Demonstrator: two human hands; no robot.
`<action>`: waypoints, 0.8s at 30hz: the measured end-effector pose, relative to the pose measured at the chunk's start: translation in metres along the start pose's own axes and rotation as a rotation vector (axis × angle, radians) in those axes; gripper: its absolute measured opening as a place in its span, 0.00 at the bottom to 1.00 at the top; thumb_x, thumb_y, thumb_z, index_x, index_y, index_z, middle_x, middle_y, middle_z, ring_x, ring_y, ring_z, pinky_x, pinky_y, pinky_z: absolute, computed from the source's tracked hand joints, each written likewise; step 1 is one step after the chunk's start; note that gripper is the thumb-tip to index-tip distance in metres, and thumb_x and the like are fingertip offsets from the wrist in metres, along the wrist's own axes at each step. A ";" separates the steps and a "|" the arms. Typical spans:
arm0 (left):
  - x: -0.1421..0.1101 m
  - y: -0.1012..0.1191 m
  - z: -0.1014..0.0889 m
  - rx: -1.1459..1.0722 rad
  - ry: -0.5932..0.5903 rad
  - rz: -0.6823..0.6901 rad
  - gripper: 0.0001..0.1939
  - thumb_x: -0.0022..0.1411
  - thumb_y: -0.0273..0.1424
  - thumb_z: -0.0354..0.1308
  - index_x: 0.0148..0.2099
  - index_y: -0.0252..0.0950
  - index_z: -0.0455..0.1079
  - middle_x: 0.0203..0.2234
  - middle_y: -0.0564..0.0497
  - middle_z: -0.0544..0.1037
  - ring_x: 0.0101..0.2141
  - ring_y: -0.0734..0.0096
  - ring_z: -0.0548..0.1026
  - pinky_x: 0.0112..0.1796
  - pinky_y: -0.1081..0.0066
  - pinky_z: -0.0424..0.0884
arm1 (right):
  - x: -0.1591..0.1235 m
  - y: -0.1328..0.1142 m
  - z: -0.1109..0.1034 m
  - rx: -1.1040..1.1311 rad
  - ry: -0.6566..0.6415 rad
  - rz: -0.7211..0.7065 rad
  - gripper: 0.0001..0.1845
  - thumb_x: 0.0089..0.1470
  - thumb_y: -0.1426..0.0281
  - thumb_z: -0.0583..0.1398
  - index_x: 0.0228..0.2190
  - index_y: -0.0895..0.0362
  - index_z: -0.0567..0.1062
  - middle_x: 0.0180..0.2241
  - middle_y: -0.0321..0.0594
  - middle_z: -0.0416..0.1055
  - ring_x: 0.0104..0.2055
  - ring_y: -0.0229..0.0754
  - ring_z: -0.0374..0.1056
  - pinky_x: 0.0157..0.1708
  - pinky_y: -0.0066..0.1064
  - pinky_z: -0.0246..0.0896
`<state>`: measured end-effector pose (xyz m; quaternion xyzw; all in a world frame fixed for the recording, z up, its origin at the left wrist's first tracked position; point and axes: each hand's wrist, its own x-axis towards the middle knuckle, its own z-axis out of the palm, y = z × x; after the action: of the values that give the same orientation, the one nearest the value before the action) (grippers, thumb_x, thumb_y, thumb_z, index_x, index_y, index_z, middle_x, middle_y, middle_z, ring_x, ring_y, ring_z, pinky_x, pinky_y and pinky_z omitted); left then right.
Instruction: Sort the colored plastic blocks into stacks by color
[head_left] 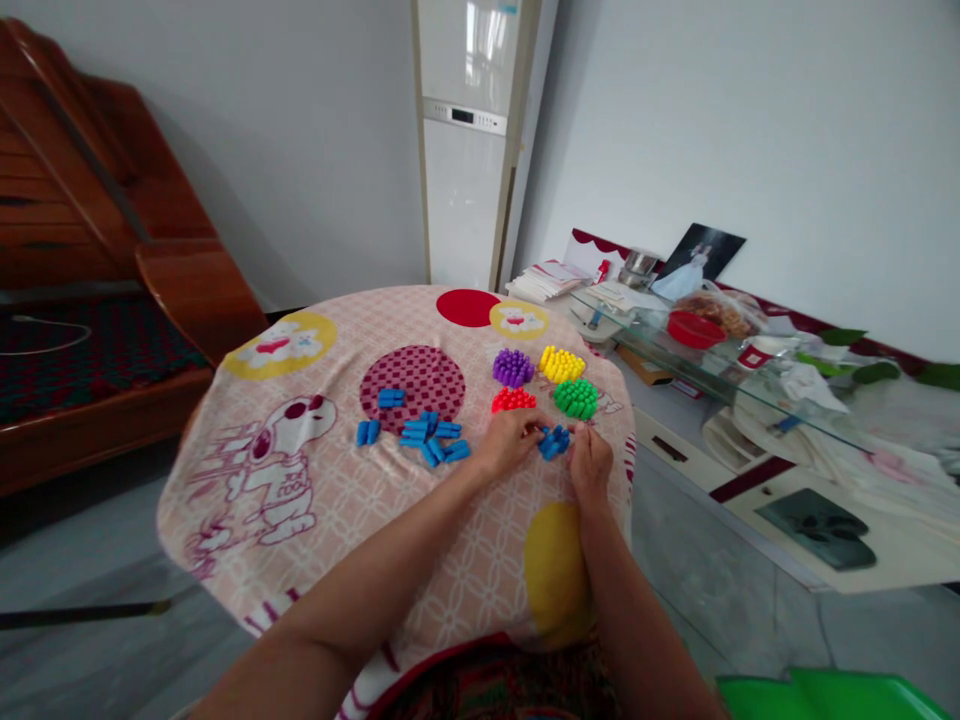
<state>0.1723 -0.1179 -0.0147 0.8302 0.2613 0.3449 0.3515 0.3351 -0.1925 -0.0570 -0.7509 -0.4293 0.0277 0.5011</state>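
A small cluster of blue pegs [553, 442] stands between my two hands, close to the table's right side. My left hand [511, 441] has its fingers curled in against the cluster's left edge. From the other side, my right hand [591, 458] pinches at the cluster's right edge; its fingertips are partly hidden. Just beyond are a red cluster [513, 399], partly covered by my left hand, and a green cluster [575, 398]. Behind them stand a purple cluster [513, 367] and a yellow cluster [562, 364]. Loose blue pegs [431, 432] lie to the left, several in a heap.
A patterned cloth covers the round table [337, 480]. Along the right wall, a glass-topped cabinet [750, 390] holds papers, a red bowl [695, 329] and a paper cup [756, 351]. A wooden sofa [112, 240] stands left; a tall white air conditioner [463, 190] stands behind.
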 end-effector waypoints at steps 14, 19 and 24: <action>-0.002 -0.021 0.036 -0.069 -0.006 -0.093 0.20 0.53 0.17 0.56 0.48 0.34 0.73 0.39 0.45 0.82 0.39 0.67 0.80 0.43 0.67 0.77 | -0.002 -0.004 -0.002 0.010 -0.028 0.009 0.30 0.62 0.52 0.45 0.24 0.58 0.75 0.22 0.41 0.71 0.26 0.41 0.62 0.28 0.32 0.49; -0.003 -0.020 0.041 -0.095 -0.013 -0.136 0.23 0.51 0.16 0.56 0.50 0.33 0.72 0.39 0.45 0.81 0.38 0.68 0.80 0.41 0.68 0.78 | -0.002 -0.005 -0.002 -0.034 -0.028 -0.004 0.29 0.61 0.53 0.45 0.19 0.56 0.70 0.20 0.40 0.68 0.24 0.40 0.59 0.27 0.32 0.44; -0.004 -0.016 0.043 -0.100 -0.033 -0.113 0.21 0.51 0.17 0.57 0.49 0.33 0.73 0.37 0.46 0.81 0.38 0.67 0.81 0.40 0.69 0.77 | -0.001 -0.004 -0.003 -0.024 -0.037 -0.003 0.28 0.61 0.52 0.46 0.20 0.55 0.70 0.20 0.40 0.69 0.25 0.40 0.59 0.27 0.32 0.46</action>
<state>0.1998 -0.1284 -0.0506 0.8010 0.2846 0.3234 0.4158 0.3332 -0.1953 -0.0527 -0.7557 -0.4399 0.0356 0.4839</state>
